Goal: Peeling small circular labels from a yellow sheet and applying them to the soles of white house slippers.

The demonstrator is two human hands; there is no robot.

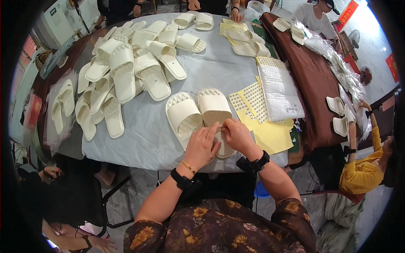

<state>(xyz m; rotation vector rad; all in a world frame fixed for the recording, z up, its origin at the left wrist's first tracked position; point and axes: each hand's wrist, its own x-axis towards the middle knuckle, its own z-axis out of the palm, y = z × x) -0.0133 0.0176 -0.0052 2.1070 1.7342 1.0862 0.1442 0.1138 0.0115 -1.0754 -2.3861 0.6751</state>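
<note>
Standing right behind, you see both hands working at the heel end of a cream slipper pair (pixel 198 114) in the centre of the frame. The left hand (pixel 202 145) lies flat with fingers spread, pressing the heels; the right hand (pixel 237 134) is curled, pinching something tiny at the right slipper's heel, can't tell what. Both slippers run lengthwise away from the person, toes toward the top, side by side and touching, with quilted straps and dotted soles. Right hand's a bit nearer the seam between them. Just right of those sit yellow sticker sheets (pixel 253 105) on the grey tablecloth (pixel 143 139). Further off, upper left, a slipper pile (pixel 126 67).
</note>
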